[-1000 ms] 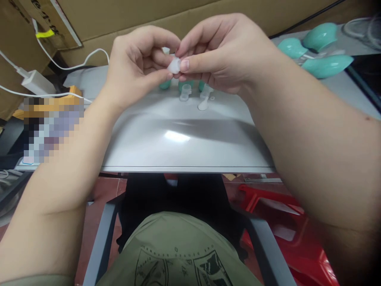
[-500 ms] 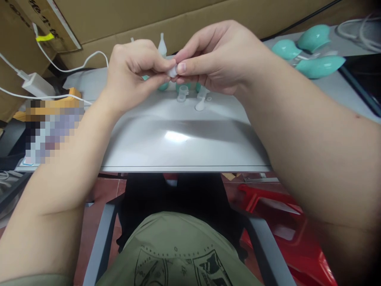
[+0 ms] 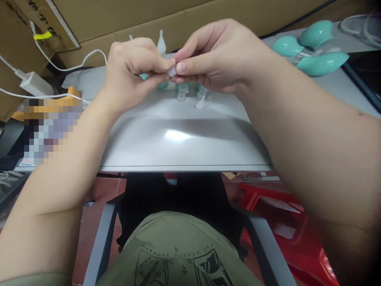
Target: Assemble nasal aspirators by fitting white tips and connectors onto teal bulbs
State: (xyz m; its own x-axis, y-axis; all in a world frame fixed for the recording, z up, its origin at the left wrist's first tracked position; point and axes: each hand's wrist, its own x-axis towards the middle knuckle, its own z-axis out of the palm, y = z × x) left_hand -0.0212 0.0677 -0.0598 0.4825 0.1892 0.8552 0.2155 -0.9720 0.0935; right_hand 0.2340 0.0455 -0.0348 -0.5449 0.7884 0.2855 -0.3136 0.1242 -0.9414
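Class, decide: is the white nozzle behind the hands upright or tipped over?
Upright: the white nozzle points its narrow tip up, above its wider part. Its lower end is hidden behind the left hand.

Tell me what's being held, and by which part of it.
A small whitish piece, pinched at its edges between the fingertips of the left hand and right hand; fingers hide most of it.

Left fingers (image 3: 162,64) now closer together
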